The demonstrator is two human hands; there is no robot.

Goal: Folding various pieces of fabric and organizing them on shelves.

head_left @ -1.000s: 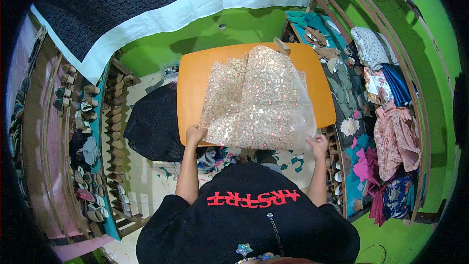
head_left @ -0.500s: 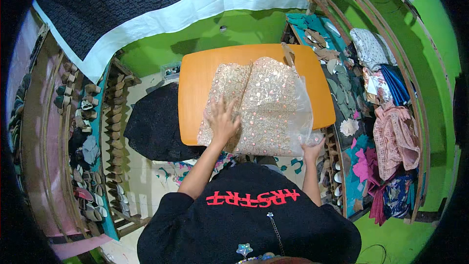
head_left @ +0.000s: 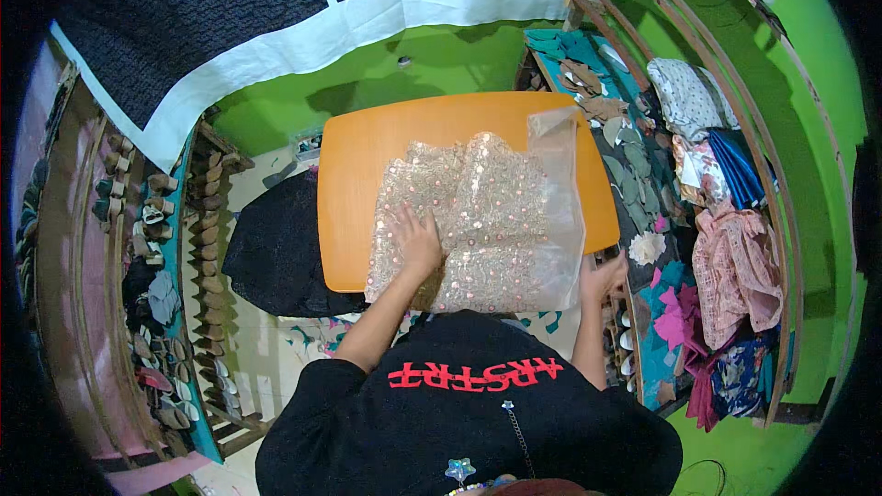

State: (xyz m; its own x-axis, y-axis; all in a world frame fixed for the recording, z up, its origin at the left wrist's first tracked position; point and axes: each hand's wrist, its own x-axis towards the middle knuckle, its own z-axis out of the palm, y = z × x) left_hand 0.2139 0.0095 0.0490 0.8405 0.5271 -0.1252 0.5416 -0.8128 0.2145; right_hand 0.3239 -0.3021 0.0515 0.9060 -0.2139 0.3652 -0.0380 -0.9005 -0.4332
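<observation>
pressing flat, the left hand pins the sequined fabric; the right hand seemingly grips the clear bag, which is best kept taut.

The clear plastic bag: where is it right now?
In the head view the clear plastic bag lies over the right part of the sequinned fabric on the orange table, its near corner by the right hand.

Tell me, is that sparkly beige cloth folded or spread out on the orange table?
Folded: the sequined cloth lies as a compact layered stack on the orange table, left hand flat on it.
</observation>
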